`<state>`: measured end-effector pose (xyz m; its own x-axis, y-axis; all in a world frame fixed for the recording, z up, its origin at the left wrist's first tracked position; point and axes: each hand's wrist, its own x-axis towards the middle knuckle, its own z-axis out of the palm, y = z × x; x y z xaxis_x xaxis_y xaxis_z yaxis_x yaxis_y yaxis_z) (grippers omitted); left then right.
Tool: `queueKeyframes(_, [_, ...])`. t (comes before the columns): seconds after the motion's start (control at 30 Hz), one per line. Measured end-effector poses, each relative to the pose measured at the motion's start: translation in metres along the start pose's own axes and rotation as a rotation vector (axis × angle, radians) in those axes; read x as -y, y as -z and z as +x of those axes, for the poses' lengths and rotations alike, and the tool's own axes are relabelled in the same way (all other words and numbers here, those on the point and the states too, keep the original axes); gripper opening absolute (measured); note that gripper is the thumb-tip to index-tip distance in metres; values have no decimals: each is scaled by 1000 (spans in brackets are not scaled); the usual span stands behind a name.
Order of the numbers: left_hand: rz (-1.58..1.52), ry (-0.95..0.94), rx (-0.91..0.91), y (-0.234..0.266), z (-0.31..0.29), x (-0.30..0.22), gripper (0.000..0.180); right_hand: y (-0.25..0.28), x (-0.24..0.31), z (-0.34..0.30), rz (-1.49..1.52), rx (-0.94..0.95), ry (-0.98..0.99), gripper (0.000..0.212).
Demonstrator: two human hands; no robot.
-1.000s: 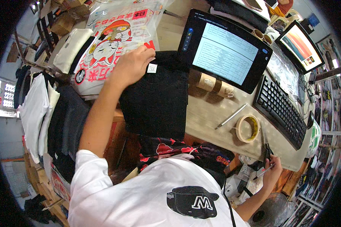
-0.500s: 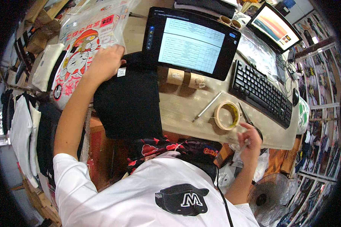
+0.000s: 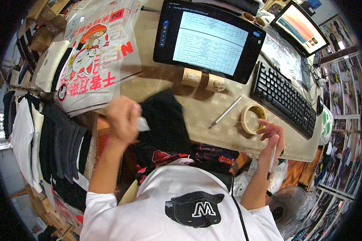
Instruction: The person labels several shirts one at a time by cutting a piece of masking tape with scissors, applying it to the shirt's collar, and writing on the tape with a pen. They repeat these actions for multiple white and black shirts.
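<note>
My left hand [image 3: 124,119] is closed on a black folded garment [image 3: 163,116] near the table's front edge. A small white label [image 3: 142,124] shows on the cloth beside my fingers. My right hand [image 3: 272,138] is raised at the table's front right, fingers curled, with a slim silver pen-like object [image 3: 272,157] across the palm. Its fingertips overlap the edge of a roll of tan tape [image 3: 245,120] in the picture; touching or not, I cannot tell. To the left of the tape lies a silver pen [image 3: 226,112].
A tablet [image 3: 209,42] showing a document stands behind two cardboard tubes [image 3: 192,77]. Further right are a black keyboard [image 3: 283,98], a mouse [image 3: 319,105] and a monitor [image 3: 299,28]. A printed plastic bag [image 3: 96,86] covers the table's left. Stacked clothes [image 3: 62,140] and a fan [image 3: 289,209] flank me.
My left hand has moved right and toward me, pulling the black garment nearer and off the plastic bag's edge. My right hand has risen slightly toward the tape roll. The view has shifted a little.
</note>
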<state>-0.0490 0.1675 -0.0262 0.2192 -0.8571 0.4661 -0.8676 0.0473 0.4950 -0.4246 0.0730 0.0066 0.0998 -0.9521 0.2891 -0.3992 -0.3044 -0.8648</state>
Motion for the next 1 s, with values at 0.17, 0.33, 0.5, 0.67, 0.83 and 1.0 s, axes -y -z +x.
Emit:
queueKeyframes(0.17, [-219, -201, 106, -61, 4, -89, 15, -55, 40, -6, 181, 207, 259, 71])
queueKeyframes(0.33, [-311, -139, 172, -78, 13, -110, 16, -100, 22, -7, 429, 141, 107, 52])
queueKeyframes(0.5, [-455, -38, 343, -69, 23, -103, 17, -109, 20, -13, 637, -9, -93, 16])
queueKeyframes(0.67, [-537, -27, 389, -68, 23, -89, 15, -109, 14, -9, 553, 4, -62, 22])
queueKeyframes(0.83, [-641, 19, 257, -77, 13, -91, 18, -110, 9, -10, 356, -1, 68, 31])
queueKeyframes(1.0, [-636, 5, 248, -78, 12, -90, 19, -114, 7, -10, 259, 3, 223, 30])
